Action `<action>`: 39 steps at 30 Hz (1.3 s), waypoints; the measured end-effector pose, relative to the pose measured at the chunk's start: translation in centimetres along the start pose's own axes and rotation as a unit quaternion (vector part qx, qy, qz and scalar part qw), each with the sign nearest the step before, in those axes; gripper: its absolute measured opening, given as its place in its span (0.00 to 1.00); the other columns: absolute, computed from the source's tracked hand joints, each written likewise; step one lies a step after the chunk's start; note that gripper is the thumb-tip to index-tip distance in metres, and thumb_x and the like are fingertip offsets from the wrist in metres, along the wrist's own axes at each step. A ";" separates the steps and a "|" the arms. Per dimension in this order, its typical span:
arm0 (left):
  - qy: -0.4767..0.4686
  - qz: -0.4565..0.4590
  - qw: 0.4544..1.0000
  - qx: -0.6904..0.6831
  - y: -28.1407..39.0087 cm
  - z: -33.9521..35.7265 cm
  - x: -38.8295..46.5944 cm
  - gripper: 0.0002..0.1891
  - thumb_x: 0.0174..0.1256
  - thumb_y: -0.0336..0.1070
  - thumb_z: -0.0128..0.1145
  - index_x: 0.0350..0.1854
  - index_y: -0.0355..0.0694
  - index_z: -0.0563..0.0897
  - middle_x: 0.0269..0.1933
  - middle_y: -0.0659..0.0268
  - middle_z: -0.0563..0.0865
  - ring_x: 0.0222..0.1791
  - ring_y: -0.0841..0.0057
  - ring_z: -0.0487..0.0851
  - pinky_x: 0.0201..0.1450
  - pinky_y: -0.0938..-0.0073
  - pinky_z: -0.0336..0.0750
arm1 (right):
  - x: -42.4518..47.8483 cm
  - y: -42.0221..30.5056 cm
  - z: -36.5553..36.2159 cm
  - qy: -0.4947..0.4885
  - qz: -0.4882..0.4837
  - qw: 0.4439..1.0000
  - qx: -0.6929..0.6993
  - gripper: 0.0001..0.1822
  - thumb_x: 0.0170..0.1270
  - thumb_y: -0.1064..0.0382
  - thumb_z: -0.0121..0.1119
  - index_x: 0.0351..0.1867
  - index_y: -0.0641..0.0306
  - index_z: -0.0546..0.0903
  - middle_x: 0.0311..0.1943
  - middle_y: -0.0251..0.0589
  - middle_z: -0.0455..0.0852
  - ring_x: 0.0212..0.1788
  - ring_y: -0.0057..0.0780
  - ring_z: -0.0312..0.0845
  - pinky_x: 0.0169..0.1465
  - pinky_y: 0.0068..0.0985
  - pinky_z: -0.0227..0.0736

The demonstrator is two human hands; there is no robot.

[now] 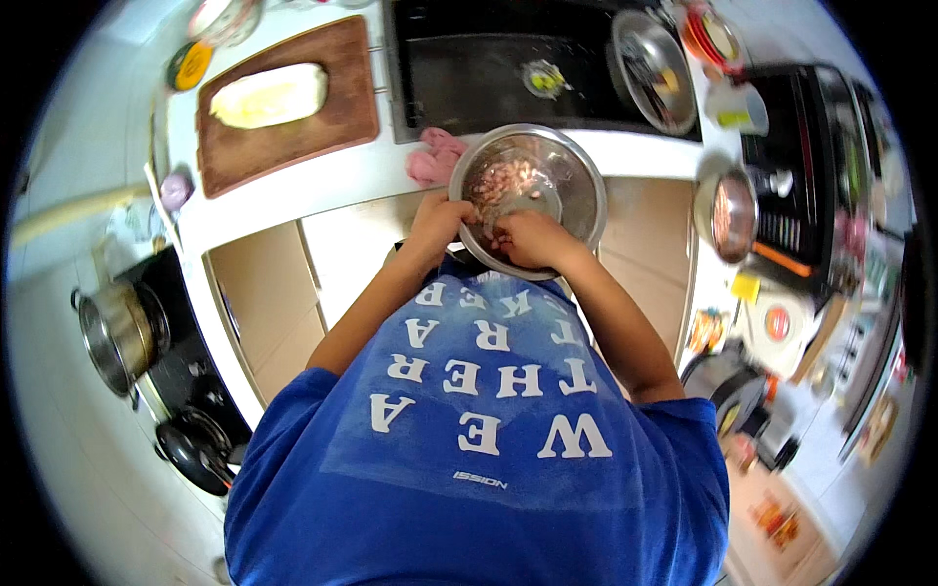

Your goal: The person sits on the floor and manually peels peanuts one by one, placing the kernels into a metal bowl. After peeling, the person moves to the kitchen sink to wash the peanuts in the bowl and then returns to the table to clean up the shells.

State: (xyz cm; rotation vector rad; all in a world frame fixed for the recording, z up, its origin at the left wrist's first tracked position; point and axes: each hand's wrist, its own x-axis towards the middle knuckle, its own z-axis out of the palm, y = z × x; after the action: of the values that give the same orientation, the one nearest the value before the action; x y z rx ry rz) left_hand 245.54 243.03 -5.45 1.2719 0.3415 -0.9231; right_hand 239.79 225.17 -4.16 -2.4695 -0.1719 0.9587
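A stainless steel bowl (582,212) sits tilted toward me at the counter's front edge, partly overhanging it. Small pinkish pieces (506,179), which look like peanuts, lie in it in a loose heap. My left hand (440,223) grips the bowl's left rim, thumb on the inside. Down inside the bowl is my right hand (531,238), its fingers curled around some of the pieces near the wall closest to me. The fingers hide part of the bottom. A crumpled pink cloth (434,157) touches the bowl's left side.
A pale block (271,95) lies on a brown cutting board (352,135) to the left. Beyond the bowl is a dark sink (469,95), with a metal basin (623,44) at its right. Another steel bowl (705,212) stands right; a pot (106,344) and pan (187,458) sit left.
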 end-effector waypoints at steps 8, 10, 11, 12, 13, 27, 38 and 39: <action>-0.085 0.066 0.983 0.151 -0.7 6.4 -0.1 0.06 0.48 0.29 0.55 0.25 0.30 0.81 0.24 0.66 0.81 0.24 0.78 0.77 0.28 0.75 0.70 | -6.3 5.0 -0.4 0.139 0.206 0.877 0.411 0.14 0.64 0.56 0.50 0.37 0.63 0.83 0.30 0.42 0.83 0.30 0.29 0.79 0.32 0.32 0.73; -0.105 0.100 0.973 0.179 -1.1 8.6 0.5 0.08 0.48 0.31 0.56 0.25 0.30 0.81 0.22 0.66 0.80 0.24 0.79 0.76 0.29 0.74 0.69 | -7.8 7.4 -1.4 0.124 0.203 0.740 0.629 0.12 0.60 0.58 0.47 0.28 0.62 0.79 0.20 0.33 0.75 0.16 0.19 0.65 0.17 0.18 0.59; -0.099 0.094 0.970 0.199 -1.1 9.8 0.7 0.06 0.48 0.30 0.56 0.26 0.31 0.81 0.23 0.66 0.80 0.25 0.79 0.76 0.28 0.76 0.68 | -9.0 8.6 -2.1 0.113 0.175 0.655 0.727 0.12 0.59 0.59 0.47 0.23 0.60 0.77 0.15 0.30 0.72 0.12 0.15 0.58 0.14 0.14 0.53; -0.093 0.087 0.967 0.221 -0.6 11.3 0.3 0.05 0.47 0.28 0.56 0.26 0.32 0.81 0.24 0.66 0.80 0.25 0.79 0.76 0.28 0.77 0.68 | -10.1 10.2 -2.4 0.077 0.093 0.588 0.800 0.12 0.58 0.59 0.45 0.24 0.61 0.75 0.17 0.31 0.71 0.13 0.16 0.58 0.13 0.13 0.51; -0.087 0.079 0.963 0.242 -0.4 12.8 0.2 0.05 0.47 0.27 0.56 0.27 0.33 0.80 0.24 0.66 0.79 0.26 0.78 0.76 0.27 0.78 0.67 | -11.0 11.7 -2.6 0.068 0.058 0.491 0.866 0.11 0.57 0.59 0.43 0.27 0.63 0.75 0.20 0.33 0.70 0.15 0.17 0.57 0.13 0.13 0.50; -0.046 -0.031 0.990 0.129 -10.6 32.4 4.8 0.07 0.47 0.27 0.54 0.28 0.30 0.80 0.25 0.63 0.81 0.22 0.75 0.76 0.26 0.76 0.68 | -20.9 32.1 -1.7 0.117 0.074 0.498 0.856 0.13 0.67 0.55 0.49 0.26 0.58 0.77 0.20 0.32 0.77 0.19 0.18 0.71 0.19 0.15 0.63; 0.021 -0.071 0.986 0.148 -10.5 38.0 2.6 0.06 0.49 0.27 0.54 0.29 0.30 0.77 0.27 0.62 0.79 0.23 0.74 0.77 0.27 0.75 0.72 | -29.8 34.8 -9.2 0.356 0.116 0.637 0.674 0.17 0.70 0.51 0.54 0.27 0.59 0.79 0.17 0.24 0.72 0.17 0.09 0.61 0.19 0.12 0.52; 0.031 -0.066 0.985 0.154 -10.4 37.4 2.5 0.06 0.49 0.27 0.54 0.28 0.30 0.77 0.27 0.62 0.79 0.23 0.74 0.77 0.28 0.74 0.73 | -29.8 36.2 -9.9 0.424 0.135 0.590 0.674 0.17 0.70 0.50 0.55 0.29 0.60 0.81 0.18 0.25 0.73 0.19 0.09 0.62 0.20 0.12 0.53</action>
State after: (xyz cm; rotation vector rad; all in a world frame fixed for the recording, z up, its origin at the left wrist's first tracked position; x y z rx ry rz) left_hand 229.55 207.63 -2.68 1.5792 0.3448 -1.0806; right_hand 222.09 181.17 2.70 -1.1602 0.9316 -0.2218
